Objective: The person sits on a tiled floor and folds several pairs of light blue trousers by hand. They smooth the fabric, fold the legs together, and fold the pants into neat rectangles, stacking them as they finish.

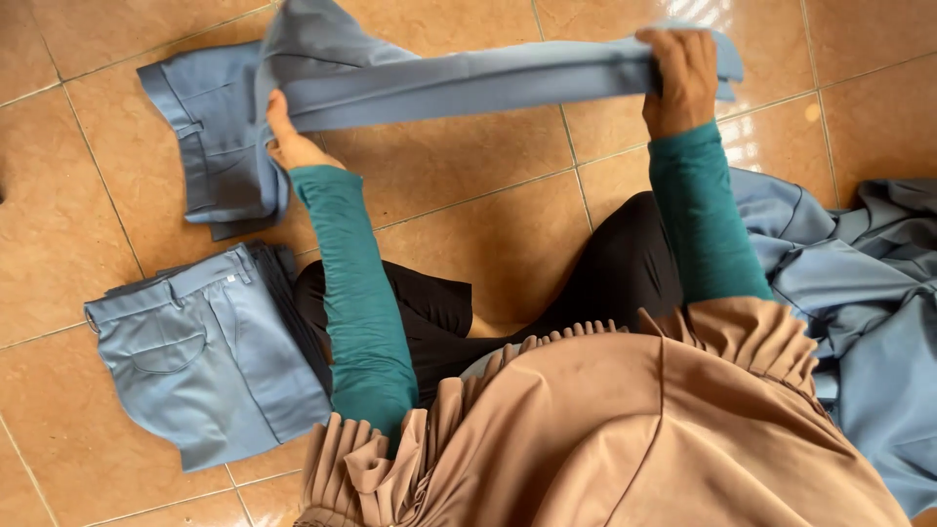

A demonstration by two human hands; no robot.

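Mid-fold: grey-blue cotton trousers (459, 83) stretched above tan tiled floor (488, 215). Left hand (291, 141) pinches fold near waistband, right hand (683, 73) fist-clamped on hems. Folded trouser stack (210, 366) lower left. Next likely needs hems brought across to waistband, edges aligned.

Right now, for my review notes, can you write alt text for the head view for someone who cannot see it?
A seated person stretches a pair of blue trousers between the left hand and the right hand above a tan tiled floor. A folded stack of blue trousers lies by the left arm, and a loose pile of blue cloth lies on the right.
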